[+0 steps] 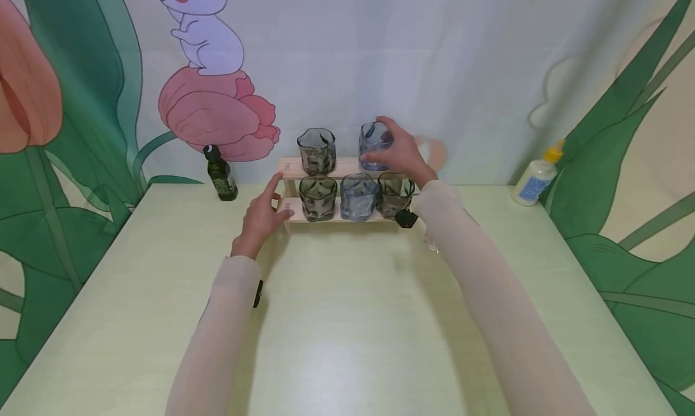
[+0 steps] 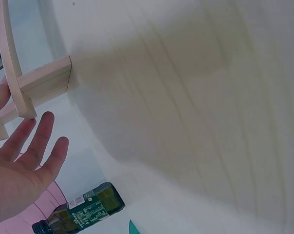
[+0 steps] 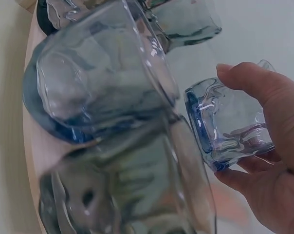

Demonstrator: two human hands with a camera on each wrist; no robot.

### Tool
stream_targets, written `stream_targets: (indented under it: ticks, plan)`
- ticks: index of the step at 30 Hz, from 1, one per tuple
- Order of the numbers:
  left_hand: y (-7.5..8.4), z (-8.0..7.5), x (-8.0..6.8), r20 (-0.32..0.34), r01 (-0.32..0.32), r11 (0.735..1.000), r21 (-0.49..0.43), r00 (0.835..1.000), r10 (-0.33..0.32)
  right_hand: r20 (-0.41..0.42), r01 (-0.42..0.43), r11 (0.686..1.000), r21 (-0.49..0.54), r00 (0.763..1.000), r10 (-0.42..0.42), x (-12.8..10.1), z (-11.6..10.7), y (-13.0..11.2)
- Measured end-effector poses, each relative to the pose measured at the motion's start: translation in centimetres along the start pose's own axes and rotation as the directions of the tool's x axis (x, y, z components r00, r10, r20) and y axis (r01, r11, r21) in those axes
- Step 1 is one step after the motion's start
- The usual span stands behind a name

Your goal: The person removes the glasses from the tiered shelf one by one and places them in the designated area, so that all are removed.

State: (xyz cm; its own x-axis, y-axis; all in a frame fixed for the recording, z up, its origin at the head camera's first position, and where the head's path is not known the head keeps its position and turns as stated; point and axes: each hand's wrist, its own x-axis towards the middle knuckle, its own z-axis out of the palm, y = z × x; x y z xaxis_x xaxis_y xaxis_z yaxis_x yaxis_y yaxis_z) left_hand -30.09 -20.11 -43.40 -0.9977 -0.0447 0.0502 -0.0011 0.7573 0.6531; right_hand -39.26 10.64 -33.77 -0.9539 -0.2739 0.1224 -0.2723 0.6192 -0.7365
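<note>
My right hand [image 1: 402,154] grips a clear blue glass tumbler [image 1: 372,140] between thumb and fingers, over the right part of the upper shelf. The right wrist view shows the thumb on one side of this tumbler [image 3: 225,122] and fingers on the other. My left hand [image 1: 262,218] touches the left end of a two-tier wooden rack [image 1: 295,210], index finger at the upper shelf, thumb at the lower, fingers extended. A grey tumbler [image 1: 317,152] stands on the upper tier. Along the lower tier stand a greenish-grey tumbler [image 1: 317,199], a blue one [image 1: 357,198] and another grey one [image 1: 392,193].
A dark green bottle [image 1: 221,175] stands to the left of the rack, near the table's back edge. At the back right is a white bottle with a yellow cap [image 1: 536,178]. Behind the pale table [image 1: 326,319] hangs a printed curtain [image 1: 461,72].
</note>
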Motion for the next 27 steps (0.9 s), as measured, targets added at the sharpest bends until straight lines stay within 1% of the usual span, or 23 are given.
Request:
stream_targets:
  ticks: [4, 8, 17, 22, 27]
  plan:
    - [0.0, -0.1, -0.1, 0.001, 0.004, 1.000, 0.004, 1.000, -0.004, -0.002, -0.007, 1.000, -0.016, 1.000, 0.007, -0.3, -1.0, 0.5]
    - [0.0, -0.1, -0.1, 0.002, 0.008, 1.000, 0.003, 1.000, -0.008, -0.003, 0.011, 0.999, -0.037, 1.000, -0.011, -0.8, -2.0, 1.1]
    - [0.0, -0.1, 0.0, 0.005, 0.003, 1.000, 0.006, 1.000, -0.003, -0.020, 0.049, 0.997, -0.053, 0.999, -0.050, -2.7, -4.5, 1.9]
    - [0.0, 0.0, -0.1, 0.011, 0.001, 1.000, 0.007, 1.000, -0.001, -0.038, 0.049, 0.997, -0.062, 0.998, -0.051, -3.7, -5.7, 2.3]
    - [0.2, 0.0, -0.3, -0.001, -0.001, 1.000, 0.002, 1.000, 0.001, -0.063, 0.054, 0.997, -0.059, 0.996, -0.058, -4.7, -6.7, 2.8]
